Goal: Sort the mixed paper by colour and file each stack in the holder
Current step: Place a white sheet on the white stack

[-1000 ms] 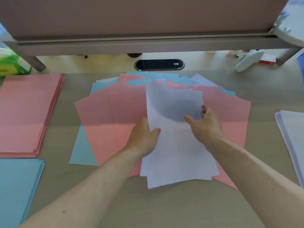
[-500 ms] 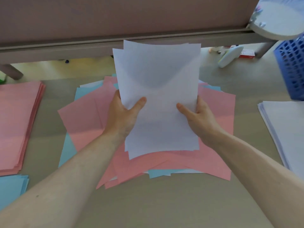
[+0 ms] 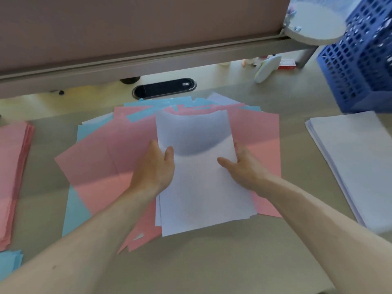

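Head view, and far left on the desk sits the pink stack, squared up, with a corner of the blue stack showing just near of it at the frame's edge. Moving in, the mixed pile fans out across the middle, pink sheets on top, blue and white edges poking out on the far side. Beyond it a dark oval cable port is set into the desk below the partition.

Now the left hand: grip closed on the left edge of the white sheets, thumb laid on top, fingers tucked out of sight underneath. Those white sheets lie low over the centre of the mixed pile, far end curling up, near edge overhanging the pink; whether they rest on the pile I cannot tell. The right hand mirrors it, grip pinching the right edge, thumb on top, fingers behind.

Further right, well apart from the pile, there's the white stack. Just beyond it, at the far right, stands the blue holder, lattice-walled, with a small white object lying to its left.
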Action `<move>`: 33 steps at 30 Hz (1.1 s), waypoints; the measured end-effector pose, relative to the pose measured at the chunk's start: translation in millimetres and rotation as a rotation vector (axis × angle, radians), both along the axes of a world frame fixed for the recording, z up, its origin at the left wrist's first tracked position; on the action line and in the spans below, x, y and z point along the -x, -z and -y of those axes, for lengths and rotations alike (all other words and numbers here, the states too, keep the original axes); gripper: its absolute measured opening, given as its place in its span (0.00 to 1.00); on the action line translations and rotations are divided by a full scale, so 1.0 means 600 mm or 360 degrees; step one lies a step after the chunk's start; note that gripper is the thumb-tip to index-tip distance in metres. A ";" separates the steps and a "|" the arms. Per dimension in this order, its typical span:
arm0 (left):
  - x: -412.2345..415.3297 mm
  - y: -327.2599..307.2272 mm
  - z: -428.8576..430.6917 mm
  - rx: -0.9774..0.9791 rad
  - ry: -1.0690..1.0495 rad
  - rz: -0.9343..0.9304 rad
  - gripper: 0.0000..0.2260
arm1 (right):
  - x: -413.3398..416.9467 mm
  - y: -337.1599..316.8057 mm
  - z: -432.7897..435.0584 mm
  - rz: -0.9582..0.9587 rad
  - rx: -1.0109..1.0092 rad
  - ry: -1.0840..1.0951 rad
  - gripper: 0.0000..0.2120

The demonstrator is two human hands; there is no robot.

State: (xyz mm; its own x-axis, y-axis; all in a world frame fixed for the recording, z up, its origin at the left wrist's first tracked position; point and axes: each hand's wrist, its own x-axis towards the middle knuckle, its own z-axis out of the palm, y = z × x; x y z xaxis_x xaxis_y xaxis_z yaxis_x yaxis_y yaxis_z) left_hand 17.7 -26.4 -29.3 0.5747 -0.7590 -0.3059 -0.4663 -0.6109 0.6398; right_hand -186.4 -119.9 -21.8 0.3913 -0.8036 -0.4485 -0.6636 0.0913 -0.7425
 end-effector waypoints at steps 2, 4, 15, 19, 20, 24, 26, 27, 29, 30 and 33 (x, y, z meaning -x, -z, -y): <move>0.004 -0.007 0.015 -0.0043 -0.0080 -0.0002 0.16 | 0.013 0.003 0.000 -0.0008 -0.0028 -0.0017 0.21; 0.013 -0.015 0.027 -0.0036 -0.0211 -0.0095 0.18 | 0.024 0.006 0.001 -0.0013 -0.0017 -0.0033 0.21; 0.287 -0.101 0.187 0.0395 -0.0121 -0.0184 0.06 | 0.294 -0.063 0.148 0.0022 0.0221 0.0268 0.07; 0.441 -0.081 0.241 0.0279 0.0003 -0.0522 0.02 | 0.474 -0.074 0.216 -0.0118 0.0214 0.0406 0.06; 0.478 -0.077 0.249 0.0255 0.0079 -0.0587 0.01 | 0.511 -0.071 0.228 -0.0132 0.0195 0.0436 0.06; 0.582 -0.042 0.273 0.0096 0.0223 -0.0634 0.07 | 0.616 -0.048 0.257 -0.0170 0.0129 0.0472 0.06; 0.612 -0.025 0.282 -0.0004 0.0221 -0.0613 0.09 | 0.649 -0.032 0.264 -0.0204 0.0113 0.0468 0.05; 0.623 -0.018 0.284 -0.0053 0.0228 -0.0584 0.09 | 0.663 -0.024 0.266 -0.0229 0.0116 0.0457 0.04; 0.638 -0.007 0.284 -0.0134 0.0243 -0.0515 0.11 | 0.684 -0.010 0.269 -0.0276 0.0140 0.0418 0.04; 0.643 -0.004 0.284 -0.0172 0.0248 -0.0482 0.13 | 0.691 -0.004 0.269 -0.0290 0.0169 0.0399 0.04; 0.644 0.000 0.285 -0.0277 0.0323 -0.0250 0.17 | 0.704 0.004 0.276 -0.0329 0.0281 0.0384 0.03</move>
State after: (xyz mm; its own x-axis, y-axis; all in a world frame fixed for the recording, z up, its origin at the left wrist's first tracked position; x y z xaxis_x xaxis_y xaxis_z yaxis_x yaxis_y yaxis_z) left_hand -368.9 -197.6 -29.5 0.3524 -0.7819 -0.5143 -0.4935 -0.6222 0.6077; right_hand -608.8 -285.3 -24.1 0.0964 -0.9340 -0.3441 -0.7765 0.1457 -0.6131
